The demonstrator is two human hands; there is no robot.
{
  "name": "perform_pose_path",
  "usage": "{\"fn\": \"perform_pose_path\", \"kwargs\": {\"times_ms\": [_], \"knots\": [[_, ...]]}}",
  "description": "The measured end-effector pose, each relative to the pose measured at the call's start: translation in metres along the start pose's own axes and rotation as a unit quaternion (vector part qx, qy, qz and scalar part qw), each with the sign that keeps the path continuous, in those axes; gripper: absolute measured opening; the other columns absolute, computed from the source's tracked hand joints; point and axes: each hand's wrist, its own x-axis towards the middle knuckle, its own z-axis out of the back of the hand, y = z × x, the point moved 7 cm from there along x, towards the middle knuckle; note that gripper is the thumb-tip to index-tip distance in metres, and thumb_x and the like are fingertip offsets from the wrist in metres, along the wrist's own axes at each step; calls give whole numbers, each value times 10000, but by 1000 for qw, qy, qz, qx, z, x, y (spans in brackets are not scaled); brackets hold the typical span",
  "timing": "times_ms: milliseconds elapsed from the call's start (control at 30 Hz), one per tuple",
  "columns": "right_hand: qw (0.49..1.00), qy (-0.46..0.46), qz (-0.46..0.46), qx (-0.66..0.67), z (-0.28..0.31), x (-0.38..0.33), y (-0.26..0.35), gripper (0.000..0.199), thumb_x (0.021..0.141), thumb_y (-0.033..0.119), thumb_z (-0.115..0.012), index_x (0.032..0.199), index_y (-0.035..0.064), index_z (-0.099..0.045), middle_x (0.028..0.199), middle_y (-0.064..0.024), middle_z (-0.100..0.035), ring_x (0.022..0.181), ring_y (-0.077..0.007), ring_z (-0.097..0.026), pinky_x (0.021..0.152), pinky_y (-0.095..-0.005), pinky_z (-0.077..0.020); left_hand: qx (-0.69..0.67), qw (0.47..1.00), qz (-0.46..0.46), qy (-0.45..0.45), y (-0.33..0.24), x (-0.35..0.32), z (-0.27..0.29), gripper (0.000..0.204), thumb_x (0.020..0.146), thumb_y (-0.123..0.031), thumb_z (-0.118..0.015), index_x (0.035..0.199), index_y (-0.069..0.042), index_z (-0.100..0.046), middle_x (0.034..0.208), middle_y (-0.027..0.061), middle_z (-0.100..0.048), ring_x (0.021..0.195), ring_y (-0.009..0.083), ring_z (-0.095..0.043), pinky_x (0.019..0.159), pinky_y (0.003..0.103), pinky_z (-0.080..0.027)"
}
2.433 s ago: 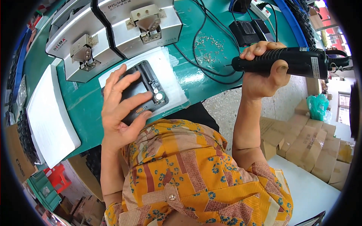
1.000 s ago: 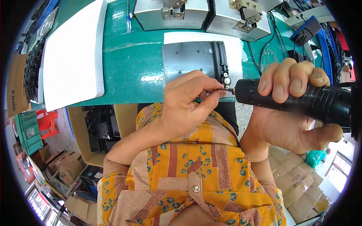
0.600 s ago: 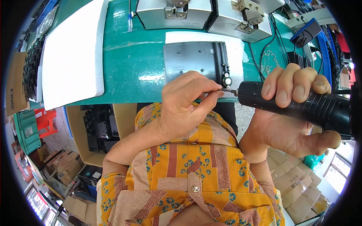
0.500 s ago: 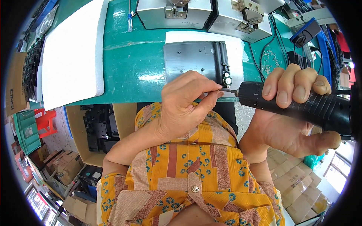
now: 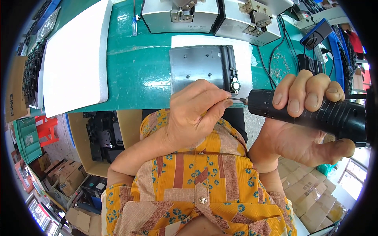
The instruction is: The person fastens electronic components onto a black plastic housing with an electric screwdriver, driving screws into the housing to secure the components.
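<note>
My right hand (image 5: pixel 289 139) is wrapped round a black electric screwdriver (image 5: pixel 321 121), which lies nearly level and points left. From its nose a thin metal bit (image 5: pixel 238 99) reaches to the fingertips of my left hand (image 5: pixel 195 110). Thumb and forefinger of that hand are pinched together at the bit's tip; whatever sits between them is too small to make out. Just beyond, a black flat panel (image 5: pixel 199 63) lies on a white sheet (image 5: pixel 246 65). A ridged strip runs along the panel's right side, with a round part (image 5: pixel 235 86) at its near end.
Two silver machines (image 5: pixel 181 17) with metal clamps stand at the back of the green table (image 5: pixel 132 74). White foam board (image 5: pixel 76 59) covers the left side. A blue-handled screwdriver (image 5: pixel 134 27) lies behind. Black cables (image 5: pixel 277 47) run at right. Below left, a carton (image 5: pixel 90 163) holds black parts.
The fingertips of my left hand have shifted slightly left, and more of the bit shows. The electric screwdriver stays in my right hand, nearly in place. The whole view has shifted a little.
</note>
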Motion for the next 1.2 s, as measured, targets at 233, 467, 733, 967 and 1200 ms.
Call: {"fn": "perform_pose_path", "kwargs": {"times_ms": [233,467,733,967,1200], "knots": [[1000,-10,-5,-17,-1,-2,-3,707,824,666,-678,1172,61,-567,920,-36,-515,742,-157,-511,640,-328,-448,63,996,-64,-1,-6,-2,-1,200,742,72,-772,918,-1,-713,847,111,-687,683,206,-645,550,294,-495],[997,77,-16,-21,-8,-1,-14,733,826,689,-664,1194,64,-559,932,-37,-525,755,-160,-520,646,-332,-455,145,982,-122,-2,-10,-9,2,258,682,44,-806,917,0,-711,817,100,-667,654,244,-626,537,318,-489],[998,57,-31,-23,-2,5,-23,719,841,671,-647,1199,50,-591,938,-59,-528,766,-174,-523,669,-342,-443,218,966,-123,-64,-2,-24,35,272,663,43,-818,909,-13,-715,783,87,-659,628,231,-601,518,315,-460],[997,75,-35,-4,-12,5,-26,716,826,639,-679,1179,24,-584,940,-62,-529,773,-176,-515,665,-344,-432,167,979,-103,-60,-4,-14,32,252,657,48,-813,882,-14,-721,774,80,-662,630,223,-601,519,304,-454],[997,62,-34,-18,-18,-5,-24,711,821,644,-682,1177,37,-583,938,-54,-524,764,-168,-510,656,-336,-438,126,985,-104,-53,-5,-15,22,247,649,64,-801,873,-7,-723,774,90,-668,628,229,-610,524,310,-465]]}}
